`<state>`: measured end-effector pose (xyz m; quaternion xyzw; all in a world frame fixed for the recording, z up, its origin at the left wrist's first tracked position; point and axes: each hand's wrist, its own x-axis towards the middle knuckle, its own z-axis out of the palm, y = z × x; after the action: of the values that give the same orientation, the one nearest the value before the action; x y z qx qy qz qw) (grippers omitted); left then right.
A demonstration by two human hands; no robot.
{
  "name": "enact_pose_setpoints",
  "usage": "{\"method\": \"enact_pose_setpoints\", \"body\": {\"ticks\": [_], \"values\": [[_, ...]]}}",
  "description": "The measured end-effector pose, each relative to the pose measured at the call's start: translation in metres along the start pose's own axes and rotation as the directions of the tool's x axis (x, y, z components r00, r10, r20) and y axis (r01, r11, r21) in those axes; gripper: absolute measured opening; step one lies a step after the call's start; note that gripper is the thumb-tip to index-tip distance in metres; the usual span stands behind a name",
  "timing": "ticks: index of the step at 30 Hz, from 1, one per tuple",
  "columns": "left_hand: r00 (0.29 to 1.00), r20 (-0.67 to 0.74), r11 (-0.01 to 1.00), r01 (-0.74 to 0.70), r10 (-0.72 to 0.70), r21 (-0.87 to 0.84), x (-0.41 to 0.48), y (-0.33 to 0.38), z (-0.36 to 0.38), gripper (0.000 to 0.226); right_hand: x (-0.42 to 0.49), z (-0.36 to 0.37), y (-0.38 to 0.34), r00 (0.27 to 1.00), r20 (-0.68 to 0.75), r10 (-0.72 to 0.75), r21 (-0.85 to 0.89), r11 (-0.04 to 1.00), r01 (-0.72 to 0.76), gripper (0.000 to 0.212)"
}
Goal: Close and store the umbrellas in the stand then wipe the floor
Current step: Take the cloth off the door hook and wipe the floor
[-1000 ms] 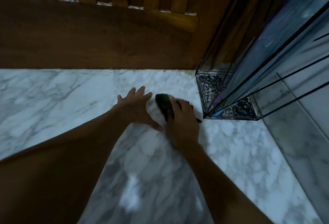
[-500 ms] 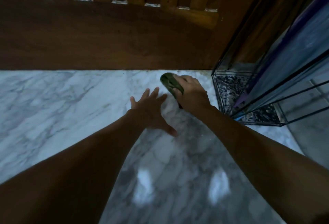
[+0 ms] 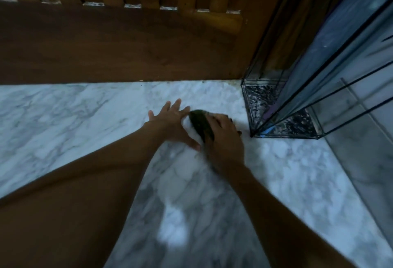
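Nearest to the camera, two bare forearms reach forward over the white marble floor (image 3: pixel 63 118), which has grey veins and shows some bright reflections of light. The left hand (image 3: pixel 170 123) lies flat on the floor with the fingers spread apart, holding nothing. Just beside it, the right hand (image 3: pixel 223 138) presses a dark green cloth (image 3: pixel 201 124) down on the floor; the fingers are closed over the cloth, and only its left part shows from under the hand. The hand looks a little blurred. To the right of the cloth, near but not touching, stands the umbrella stand (image 3: pixel 282 123), a black wire frame with a dark patterned base. A closed blue umbrella (image 3: pixel 331 59) leans inside it. Behind everything, a dark wooden door (image 3: pixel 127 44) meets the floor.
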<state>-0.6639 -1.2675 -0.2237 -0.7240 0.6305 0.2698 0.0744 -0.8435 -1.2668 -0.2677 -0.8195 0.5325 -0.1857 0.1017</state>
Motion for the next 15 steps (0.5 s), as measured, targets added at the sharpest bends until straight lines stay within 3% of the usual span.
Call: {"method": "enact_pose_setpoints", "body": {"ticks": [4,6,11,15], "values": [[0.998,0.019,0.998,0.054,-0.054,-0.041,-0.001,0.006,-0.004,0.135,-0.072,-0.009,0.001,0.99,-0.104,0.092,-0.002,0.996,-0.092,0.048],[0.999,0.003,0.998,0.051,-0.051,-0.041,-0.007,0.015,-0.004,0.127,-0.093,-0.02,0.019,0.99,-0.087,0.109,-0.032,0.993,-0.113,0.047],[0.985,-0.149,0.995,-0.073,0.081,0.062,-0.042,0.057,0.017,0.078,-0.101,-0.069,0.1,0.965,-0.054,0.257,-0.026,0.966,-0.258,0.048],[0.992,-0.11,0.997,-0.048,0.054,0.055,-0.066,0.083,0.058,0.081,-0.097,-0.104,0.164,0.931,-0.076,0.357,-0.054,0.931,-0.362,0.05]]}}
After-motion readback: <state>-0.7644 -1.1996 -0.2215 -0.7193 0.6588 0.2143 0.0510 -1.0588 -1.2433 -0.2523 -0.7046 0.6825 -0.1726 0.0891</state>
